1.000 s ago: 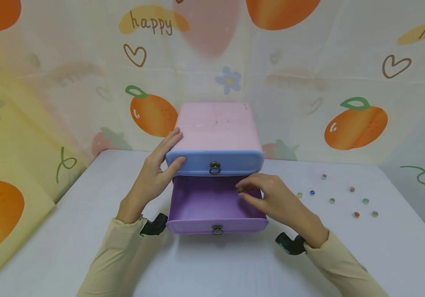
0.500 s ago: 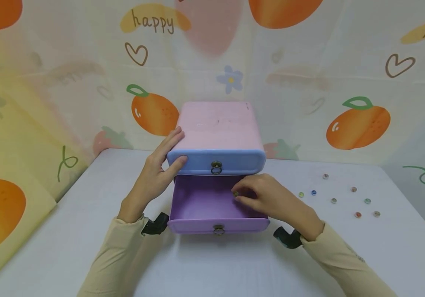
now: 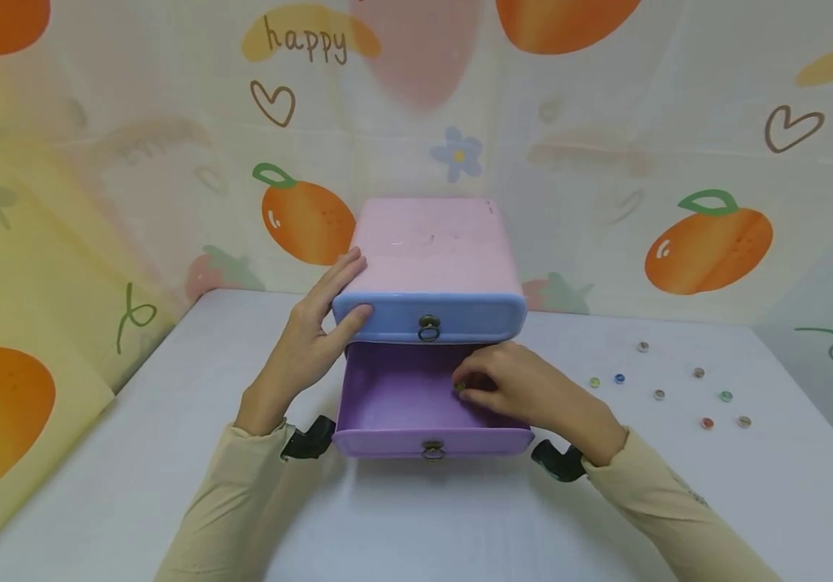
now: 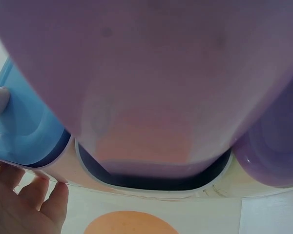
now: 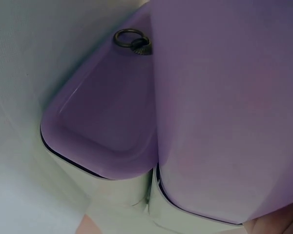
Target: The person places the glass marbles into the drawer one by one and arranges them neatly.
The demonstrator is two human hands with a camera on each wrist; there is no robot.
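1 open purple drawer (image 3: 380,442) in the cabinet (image 3: 434,250). Within it, right hand (image 3: 514,384), fingers pinched on 1 green bead (image 3: 459,388). On the cabinet's left edge, left hand (image 3: 303,343), thumb and fingers apart. Right of the cabinet, 8 beads (image 3: 708,423) on the counter (image 3: 606,469).

A small tabletop set-up is suggested: a white table (image 3: 431,517) is enclosed at the back and sides by creased, printed sheeting (image 3: 569,194), on which oranges (image 3: 709,252), a blue flower (image 3: 456,153) and the word "happy" (image 3: 307,39) are shown. Whether a home or a studio is occupied cannot be told.
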